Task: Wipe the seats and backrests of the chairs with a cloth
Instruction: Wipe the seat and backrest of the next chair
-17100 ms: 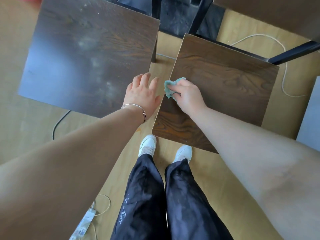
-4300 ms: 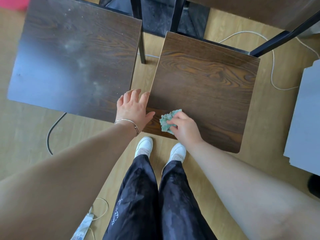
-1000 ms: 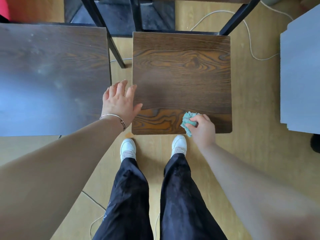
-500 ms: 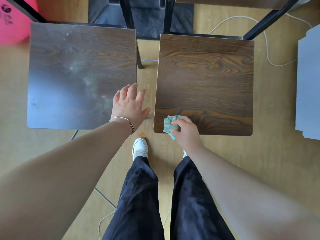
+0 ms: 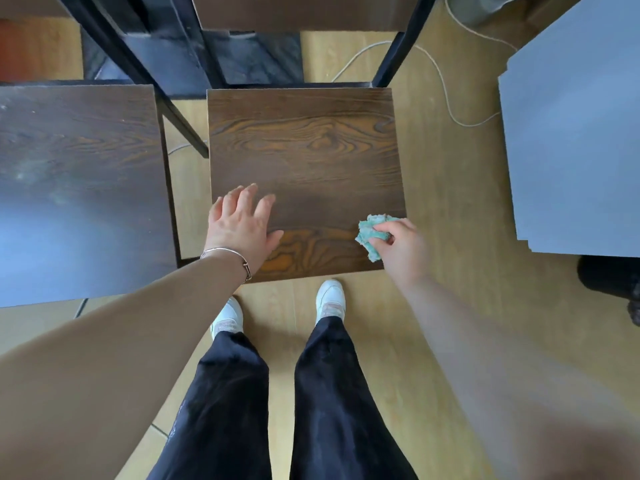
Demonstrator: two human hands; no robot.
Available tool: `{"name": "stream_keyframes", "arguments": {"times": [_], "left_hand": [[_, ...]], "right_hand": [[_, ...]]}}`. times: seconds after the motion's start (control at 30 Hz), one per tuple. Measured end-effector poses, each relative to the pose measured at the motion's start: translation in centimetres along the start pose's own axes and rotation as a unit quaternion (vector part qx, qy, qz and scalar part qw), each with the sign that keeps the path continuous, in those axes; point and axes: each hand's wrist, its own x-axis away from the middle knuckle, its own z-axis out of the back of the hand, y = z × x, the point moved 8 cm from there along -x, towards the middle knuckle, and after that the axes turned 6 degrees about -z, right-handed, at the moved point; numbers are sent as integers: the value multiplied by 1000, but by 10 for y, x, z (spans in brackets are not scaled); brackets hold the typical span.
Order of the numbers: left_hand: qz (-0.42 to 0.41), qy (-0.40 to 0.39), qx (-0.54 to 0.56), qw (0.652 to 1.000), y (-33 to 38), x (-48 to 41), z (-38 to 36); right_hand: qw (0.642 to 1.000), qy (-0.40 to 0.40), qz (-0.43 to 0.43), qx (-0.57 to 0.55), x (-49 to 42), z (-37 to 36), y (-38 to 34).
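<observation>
Below, a crumpled green cloth (image 5: 370,236) is gripped by the right hand (image 5: 401,244) at the seat's (image 5: 304,157) near right corner. Flat and open, the left hand (image 5: 242,226) is rested on the seat.

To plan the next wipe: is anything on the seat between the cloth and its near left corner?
Yes. The left hand rests on the seat by that corner, in the path of the cloth held by the right hand.

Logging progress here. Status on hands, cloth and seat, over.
Right hand grips teal cloth on seat, front right corner. Left hand flat on seat, front left. Nothing blocking the wipe.
</observation>
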Motion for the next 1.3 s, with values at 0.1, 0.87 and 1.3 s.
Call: {"name": "stream_keyframes", "arguments": {"times": [0.1,0.87,1.3], "left_hand": [[-2,-3,0,1000,17,-9,0],[40,4,23,999,-58,21,2],[82,14,66,994,-164,73,-3]], "right_hand": [[999,-8,-39,5,-17,16,35],[997,-53,31,46,32,-72,-31],[975,-136,153,84,110,-193,-161]]}}
